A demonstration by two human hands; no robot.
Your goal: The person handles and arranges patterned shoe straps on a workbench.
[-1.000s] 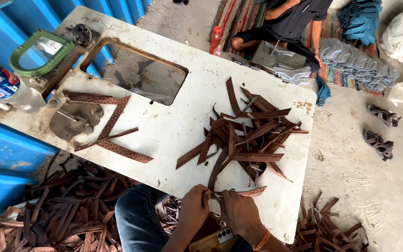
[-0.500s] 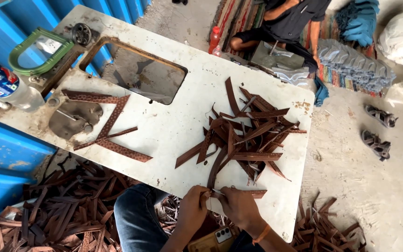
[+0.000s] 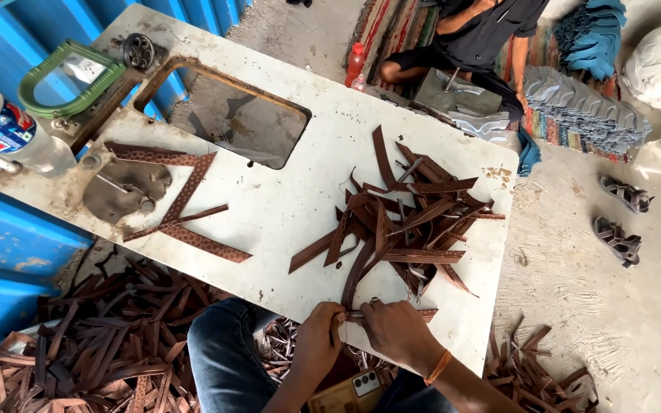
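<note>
While the strap pile (image 3: 403, 222) sits unchanged, both hands, left hand (image 3: 319, 340) and right hand (image 3: 399, 333), stay clamped on one brown leather strap (image 3: 355, 279) at its near edge.

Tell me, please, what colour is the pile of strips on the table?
Brown, seen in the head view: strips.

The left hand (image 3: 317, 336) and right hand (image 3: 398, 333) cover the near end of the brown strap (image 3: 355, 277) they pinch, so its grip there cannot be made out. The lower edge cuts off both forearms and the phone (image 3: 346, 394) on the lap. The seated person (image 3: 476, 34) is cropped by the top edge. The plastic bottle (image 3: 9, 134) runs past the left edge.
</note>
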